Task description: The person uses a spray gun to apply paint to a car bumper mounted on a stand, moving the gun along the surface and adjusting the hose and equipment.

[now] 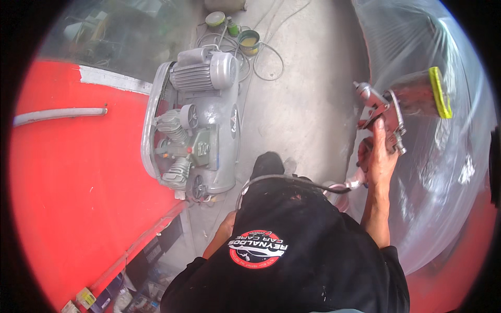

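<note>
My right hand [379, 151] is closed round the handle of a spray gun [383, 107], held up at the right beside the clear plastic sheeting. The gun's cup lies sideways to the right, with a bright yellow rim [441, 93] at its end. From below the grip, a grey air hose [289, 177] runs left across my front. My left hand [225, 227] is low at my left side, near the hose's far end. My body covers its fingers, so its grip does not show.
A grey air compressor [209, 130] with motor and tank stands to the left, beside a red panel [83, 172]. Farther off, an open can [249, 43], a green bottle [232, 27] and a loose hose [269, 78] lie about the floor. Clear plastic sheeting [438, 172] hangs along the right.
</note>
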Demonstrator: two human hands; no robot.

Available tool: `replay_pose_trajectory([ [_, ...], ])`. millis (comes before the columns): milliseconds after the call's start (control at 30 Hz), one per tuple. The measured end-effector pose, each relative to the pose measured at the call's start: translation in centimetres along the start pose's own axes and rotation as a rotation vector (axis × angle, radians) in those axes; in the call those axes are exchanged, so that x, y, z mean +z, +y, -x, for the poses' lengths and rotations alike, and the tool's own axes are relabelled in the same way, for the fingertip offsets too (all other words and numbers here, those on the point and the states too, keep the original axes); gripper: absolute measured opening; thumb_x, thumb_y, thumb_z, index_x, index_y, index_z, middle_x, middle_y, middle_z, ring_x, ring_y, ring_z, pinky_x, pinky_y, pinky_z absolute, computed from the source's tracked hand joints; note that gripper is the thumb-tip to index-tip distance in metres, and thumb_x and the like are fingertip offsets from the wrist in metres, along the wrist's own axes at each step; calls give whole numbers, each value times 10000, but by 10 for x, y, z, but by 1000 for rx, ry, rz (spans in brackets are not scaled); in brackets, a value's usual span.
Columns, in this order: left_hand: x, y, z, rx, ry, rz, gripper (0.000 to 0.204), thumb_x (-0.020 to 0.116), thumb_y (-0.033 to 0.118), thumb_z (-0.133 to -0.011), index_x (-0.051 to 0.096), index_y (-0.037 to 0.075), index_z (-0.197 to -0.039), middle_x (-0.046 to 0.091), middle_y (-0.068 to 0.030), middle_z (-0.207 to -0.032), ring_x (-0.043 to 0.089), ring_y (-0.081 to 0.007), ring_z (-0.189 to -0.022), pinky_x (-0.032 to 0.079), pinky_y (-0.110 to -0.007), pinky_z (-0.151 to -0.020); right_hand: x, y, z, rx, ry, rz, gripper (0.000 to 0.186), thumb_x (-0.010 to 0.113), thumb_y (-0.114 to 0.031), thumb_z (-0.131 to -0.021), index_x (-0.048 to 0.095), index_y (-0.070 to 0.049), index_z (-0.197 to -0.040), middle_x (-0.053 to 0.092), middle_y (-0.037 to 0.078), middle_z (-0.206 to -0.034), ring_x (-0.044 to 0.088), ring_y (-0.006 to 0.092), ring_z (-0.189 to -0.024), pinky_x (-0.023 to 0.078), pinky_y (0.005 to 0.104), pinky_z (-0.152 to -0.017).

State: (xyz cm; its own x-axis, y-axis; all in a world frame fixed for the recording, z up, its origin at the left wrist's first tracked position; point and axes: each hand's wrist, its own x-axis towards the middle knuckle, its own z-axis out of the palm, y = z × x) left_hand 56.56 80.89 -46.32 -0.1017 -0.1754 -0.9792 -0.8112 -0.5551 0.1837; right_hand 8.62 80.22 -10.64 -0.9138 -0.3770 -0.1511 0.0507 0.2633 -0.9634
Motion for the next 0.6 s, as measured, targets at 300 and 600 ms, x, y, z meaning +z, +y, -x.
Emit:
replay_pose_trajectory([
  [300, 111, 212, -75, 63, -43, 5, 446, 645, 311, -817, 471, 33, -1119, 512, -127, -940, 498, -253, -832, 406, -378, -696, 7, -29, -221, -116, -46, -28, 450, 531, -404, -953, 536, -14, -1178, 673, 131, -937, 455, 73, -451, 319, 198, -369],
  [600, 148, 433, -118, 113, 112, -202, 655, 677, 318, -799, 398, 26, -1314, 563, -200, -1131, 555, -322, -1034, 458, -401, -853, 20, -45, -421, -97, -271, -25, 560, 454, -489, -969, 505, 15, -1210, 652, 138, -951, 467, 99, -431, 359, 228, -368],
])
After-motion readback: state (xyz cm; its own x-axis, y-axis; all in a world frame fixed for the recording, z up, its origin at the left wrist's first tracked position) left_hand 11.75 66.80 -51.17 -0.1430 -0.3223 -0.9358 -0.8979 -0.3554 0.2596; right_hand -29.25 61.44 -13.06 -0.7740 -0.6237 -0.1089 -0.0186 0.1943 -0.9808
